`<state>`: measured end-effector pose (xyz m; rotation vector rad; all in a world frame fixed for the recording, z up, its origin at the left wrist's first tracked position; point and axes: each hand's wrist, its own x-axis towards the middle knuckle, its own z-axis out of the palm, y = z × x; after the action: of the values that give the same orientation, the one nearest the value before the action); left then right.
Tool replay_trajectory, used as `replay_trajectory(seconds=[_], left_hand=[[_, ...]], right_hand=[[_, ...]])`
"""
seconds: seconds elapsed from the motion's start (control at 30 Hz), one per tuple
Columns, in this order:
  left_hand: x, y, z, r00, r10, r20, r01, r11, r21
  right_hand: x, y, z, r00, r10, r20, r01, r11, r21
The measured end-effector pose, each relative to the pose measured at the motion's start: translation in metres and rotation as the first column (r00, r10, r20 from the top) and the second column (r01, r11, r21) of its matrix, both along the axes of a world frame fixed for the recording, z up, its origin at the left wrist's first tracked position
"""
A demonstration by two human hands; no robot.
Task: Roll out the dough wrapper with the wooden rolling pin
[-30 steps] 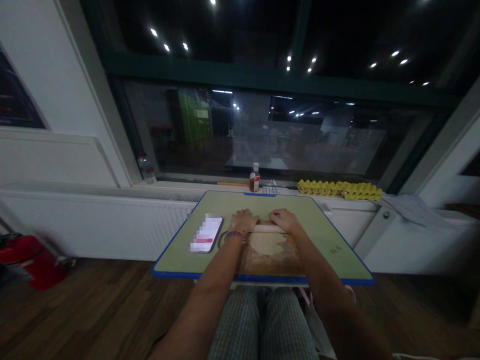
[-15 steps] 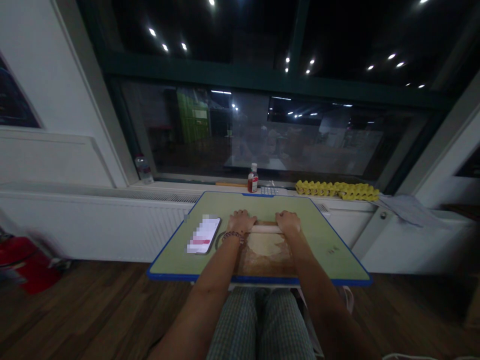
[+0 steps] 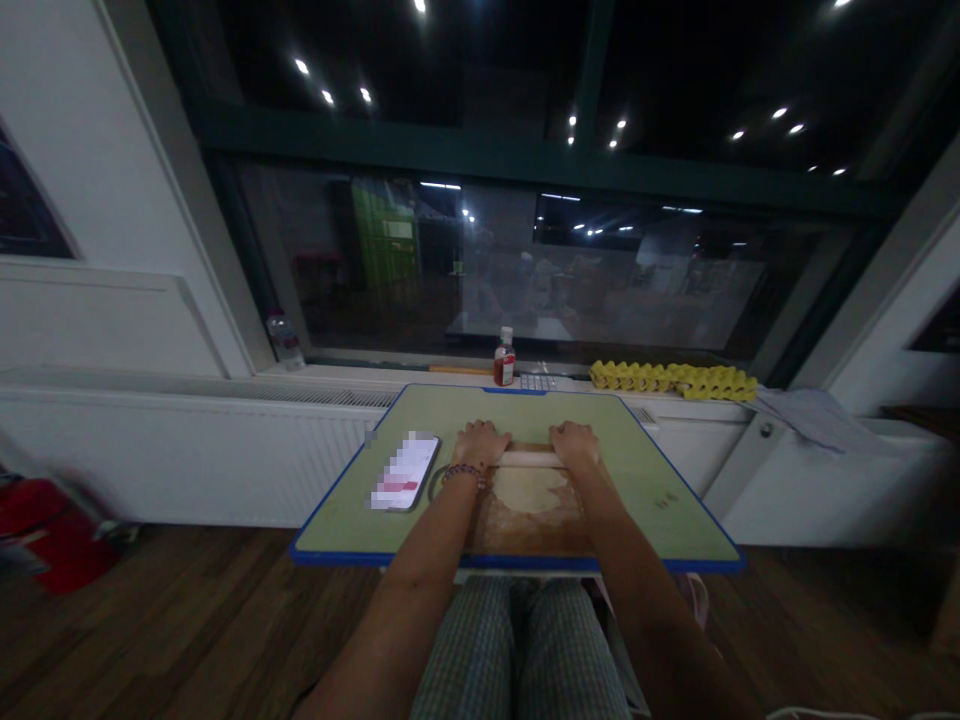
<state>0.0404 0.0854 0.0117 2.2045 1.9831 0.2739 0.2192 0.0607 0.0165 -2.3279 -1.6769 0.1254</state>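
Note:
A pale rolling pin (image 3: pixel 531 457) lies crosswise over the far part of a brown wooden board (image 3: pixel 534 535). My left hand (image 3: pixel 481 443) grips its left end, with a beaded bracelet at the wrist. Around the right end my right hand (image 3: pixel 576 442) is closed. Just nearer than the pin, a flat, thin sheet of dough (image 3: pixel 531 491) lies on the board, between my forearms. To the left of my left hand, a phone (image 3: pixel 406 474) with a lit screen rests on the green table (image 3: pixel 652 480).
On the windowsill stand a small bottle of red liquid (image 3: pixel 505 358), a clear plastic bottle (image 3: pixel 285 340) and yellow egg cartons (image 3: pixel 671 380). White radiators (image 3: pixel 187 455) run below. A red fire extinguisher (image 3: pixel 49 530) is on the floor at left.
The view has shifted very slightly. Both hands keep their grip on the rolling pin, which stays at nearly the same place on the board.

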Motion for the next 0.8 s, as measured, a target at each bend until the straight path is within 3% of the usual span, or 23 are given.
replay_trajectory(seconds=[0.8], left_hand=[[-0.0011,0.0044,-0.0054,1.0,-0.007,0.003,0.007,0.999,0.034]], right_hand=[[0.0001,-0.0011,0.0008,1.0,0.007,0.001,-0.007,1.0,0.019]])
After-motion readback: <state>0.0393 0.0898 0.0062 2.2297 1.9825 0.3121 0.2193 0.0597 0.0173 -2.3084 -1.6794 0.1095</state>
